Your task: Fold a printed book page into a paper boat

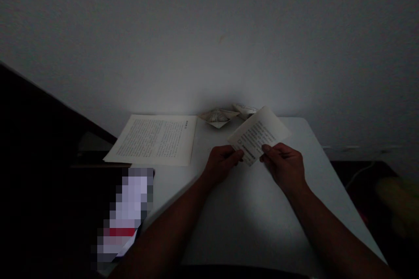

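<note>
Both hands hold one small printed sheet of paper above the white table. My left hand pinches its near left edge with closed fingers. My right hand pinches the near right corner, thumb on top. The sheet tilts up and away towards the wall. Behind it, against the wall, lie two folded paper shapes.
A stack of printed pages lies at the table's far left and overhangs its edge. A dark object with a blurred-out lit patch covers the near left corner. The room is dim; the wall stands right behind the table.
</note>
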`<state>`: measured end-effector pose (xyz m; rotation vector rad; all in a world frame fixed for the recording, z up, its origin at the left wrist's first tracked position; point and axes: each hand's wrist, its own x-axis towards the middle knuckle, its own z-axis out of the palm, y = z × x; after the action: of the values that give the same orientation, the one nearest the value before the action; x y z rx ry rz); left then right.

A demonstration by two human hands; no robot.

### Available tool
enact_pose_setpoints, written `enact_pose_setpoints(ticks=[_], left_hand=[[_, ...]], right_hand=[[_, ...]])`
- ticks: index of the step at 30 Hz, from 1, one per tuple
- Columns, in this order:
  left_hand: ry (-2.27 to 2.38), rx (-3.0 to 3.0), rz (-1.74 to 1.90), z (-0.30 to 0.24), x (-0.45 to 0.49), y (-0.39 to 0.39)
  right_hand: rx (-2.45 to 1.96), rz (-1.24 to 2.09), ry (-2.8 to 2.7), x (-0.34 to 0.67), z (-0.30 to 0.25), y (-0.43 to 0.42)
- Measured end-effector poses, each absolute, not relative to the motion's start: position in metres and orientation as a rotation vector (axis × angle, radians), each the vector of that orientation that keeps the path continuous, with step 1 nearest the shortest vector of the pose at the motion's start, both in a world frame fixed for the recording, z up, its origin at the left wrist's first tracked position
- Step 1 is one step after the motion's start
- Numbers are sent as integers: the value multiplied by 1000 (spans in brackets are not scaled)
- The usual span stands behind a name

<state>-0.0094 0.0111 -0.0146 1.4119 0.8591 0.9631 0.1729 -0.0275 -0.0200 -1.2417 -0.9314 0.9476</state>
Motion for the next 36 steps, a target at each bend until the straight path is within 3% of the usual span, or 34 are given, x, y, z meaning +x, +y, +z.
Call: enact_pose_setpoints(ticks=[36], left_hand=[[835, 1018, 1124, -18, -13, 19]], right_hand=[[-1025, 1161, -881, 172, -26, -29]])
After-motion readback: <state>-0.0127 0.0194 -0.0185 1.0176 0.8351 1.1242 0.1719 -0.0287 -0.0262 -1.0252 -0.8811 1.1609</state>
